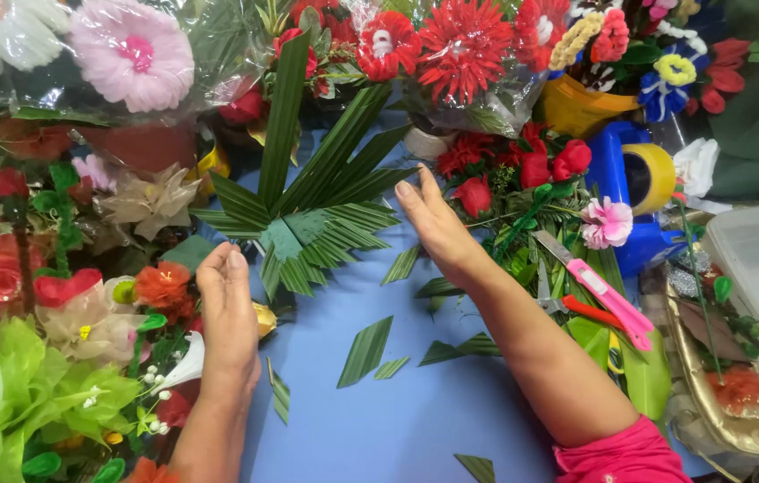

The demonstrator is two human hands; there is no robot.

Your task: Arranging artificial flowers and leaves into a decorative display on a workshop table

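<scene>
Taking the fan of green palm leaves (pixel 317 210) on the blue worktop (pixel 415 411) as the landmark: far to its left lies a heap of fabric flowers, with lime-green blooms (pixel 13 394) at the near corner and an orange flower (pixel 163 284) closer in. Above that, left of the fan's tallest blade, a big pink flower (pixel 134 55) sits under clear wrap.

The left hand (pixel 229 313) rests just below the fan's lower left edge, fingers drawn together and curled, holding nothing that can be seen; whether the fingertips touch the leaves cannot be told. The fan itself lies flat, its blades spreading up and out to the right from a folded green knot at its base.

Below the fan, cut leaf scraps (pixel 366 351) are scattered on the worktop.

The right hand (pixel 433 224) lies just right of the fan, flat and open, fingers together and pointing up, empty and beside the blade tips.

Further right of the fan lie red roses (pixel 545 165), then pink-handled scissors (pixel 598 291), a roll of yellow tape (pixel 652 177) on a blue holder, and a gold tray (pixel 710 420).
</scene>
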